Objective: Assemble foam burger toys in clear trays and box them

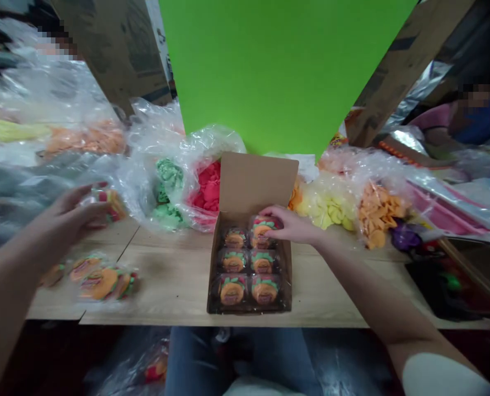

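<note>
- We see the left hand (69,212) raised a little over the table, with its fingers curled narrow around a wrapped burger-shaped piece (109,204), so this piece is held in the air.
- The right hand (291,224) is at the open cardboard box (216,269). Its fingers (271,225) lie on the far right packet (262,231), but we cannot tell if they really grip it.
- The box has six packets in two rows of three, and it stands near the front edge of the wooden table (174,275).
- Other wrapped pieces (100,283) lie in a loose group on the table, just below the left hand.
- The wrappers look smooth, so we think a packet could slip from the fingers if the grip is too light.
- If the right hand presses or pulls the box sideways, the box could slide, and near the edge it could fall from the table.
- The raised cardboard lid (258,184) stands close to the clear plastic bag of green and red pieces (182,184), so a careless arm movement could bend the lid or push this bag.
</note>
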`<action>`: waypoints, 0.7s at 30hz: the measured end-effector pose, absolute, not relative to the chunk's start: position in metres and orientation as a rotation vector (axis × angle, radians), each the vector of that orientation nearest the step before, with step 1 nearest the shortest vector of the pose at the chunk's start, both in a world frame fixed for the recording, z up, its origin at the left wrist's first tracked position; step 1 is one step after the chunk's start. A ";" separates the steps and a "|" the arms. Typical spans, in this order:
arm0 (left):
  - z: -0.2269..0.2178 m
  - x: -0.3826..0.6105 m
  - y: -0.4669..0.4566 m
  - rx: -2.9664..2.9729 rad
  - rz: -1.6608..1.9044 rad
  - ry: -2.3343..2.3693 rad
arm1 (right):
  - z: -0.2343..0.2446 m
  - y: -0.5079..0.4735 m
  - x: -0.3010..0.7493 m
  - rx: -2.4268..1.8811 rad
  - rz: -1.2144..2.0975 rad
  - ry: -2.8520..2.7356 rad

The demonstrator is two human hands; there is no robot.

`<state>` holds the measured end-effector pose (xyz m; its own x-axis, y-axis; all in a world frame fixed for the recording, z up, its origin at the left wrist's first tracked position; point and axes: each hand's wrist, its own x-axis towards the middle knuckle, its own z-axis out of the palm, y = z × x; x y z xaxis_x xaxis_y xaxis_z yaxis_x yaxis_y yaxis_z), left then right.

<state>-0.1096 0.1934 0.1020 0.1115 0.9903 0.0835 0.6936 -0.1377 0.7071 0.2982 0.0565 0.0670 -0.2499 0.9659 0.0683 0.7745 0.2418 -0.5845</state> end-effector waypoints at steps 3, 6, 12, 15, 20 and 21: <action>0.107 -0.050 0.131 1.492 0.798 1.314 | 0.065 0.054 0.296 -1.531 0.575 -2.206; 0.096 0.019 0.092 1.793 0.715 1.251 | 0.061 0.050 0.303 -1.560 0.445 -2.267; 0.067 0.113 0.077 2.656 0.512 1.600 | 0.058 0.030 0.319 -1.518 0.230 -2.186; 0.057 0.120 0.083 2.770 0.367 1.706 | 0.059 0.010 0.333 -1.569 0.118 -2.069; 0.056 0.085 0.062 2.825 0.495 1.530 | 0.056 -0.033 0.332 -1.586 0.055 -2.041; 0.054 0.074 0.048 2.802 0.580 1.486 | 0.053 -0.044 0.323 -1.599 0.030 -2.030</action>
<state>0.0743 0.0484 0.0536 0.5113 0.7848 0.3502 0.8147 -0.5724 0.0933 0.3228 -0.0436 0.0533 -0.1409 0.9048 0.4019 0.8924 0.2918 -0.3442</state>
